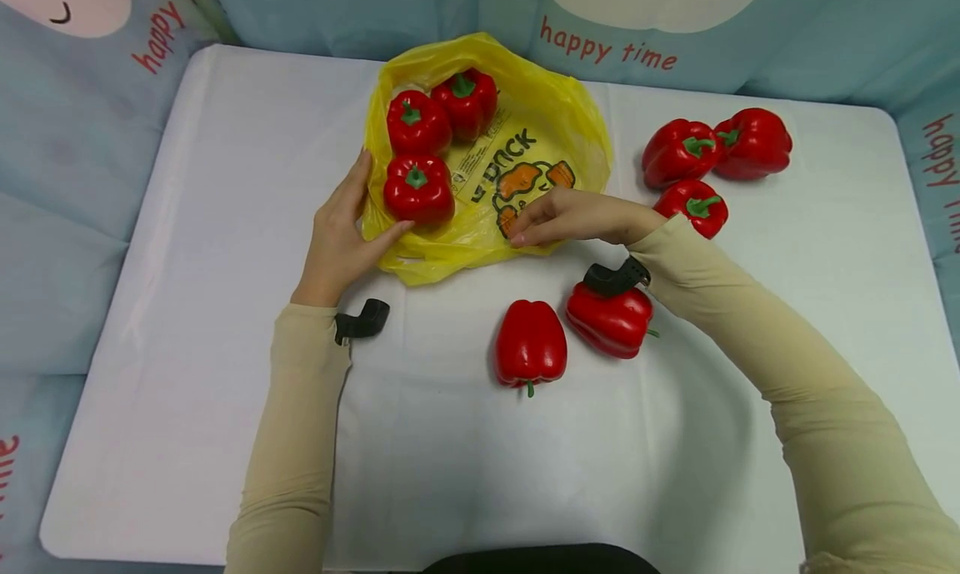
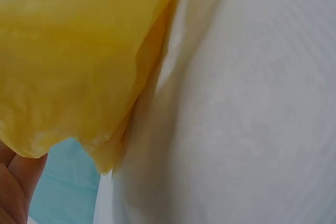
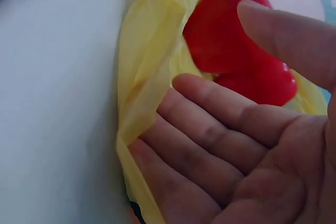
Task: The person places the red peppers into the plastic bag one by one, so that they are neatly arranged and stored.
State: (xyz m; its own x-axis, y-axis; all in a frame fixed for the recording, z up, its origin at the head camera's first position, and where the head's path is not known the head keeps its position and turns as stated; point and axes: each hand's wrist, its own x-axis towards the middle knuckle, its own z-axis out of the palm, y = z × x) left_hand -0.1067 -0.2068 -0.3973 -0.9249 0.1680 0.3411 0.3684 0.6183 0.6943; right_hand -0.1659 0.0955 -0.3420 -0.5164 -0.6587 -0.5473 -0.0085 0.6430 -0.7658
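In the head view a yellow plastic bag (image 1: pixel 592 132) lies with its mouth spread wide. Three red bell peppers stand inside on its left: a near one (image 1: pixel 420 192), a middle one (image 1: pixel 417 128) and a far one (image 1: pixel 465 106). My left hand (image 1: pixel 341 232) holds the bag's left side, thumb over the near rim beside the near pepper; its fingers are partly hidden by the plastic. My right hand (image 1: pixel 573 217) reaches over the bag's near right rim, holding nothing. In the right wrist view its fingers (image 3: pixel 202 142) lie against the yellow plastic (image 3: pixel 149 72), thumb apart, with a red pepper (image 3: pixel 231 35) beyond.
Two peppers lie in front of the bag, one (image 1: pixel 531 345) beside another (image 1: pixel 611 320) under the right wrist. Three more, including one (image 1: pixel 678 153), sit together at the right back. The white table (image 1: pixel 225 141) borders a blue printed curtain (image 1: pixel 337 16).
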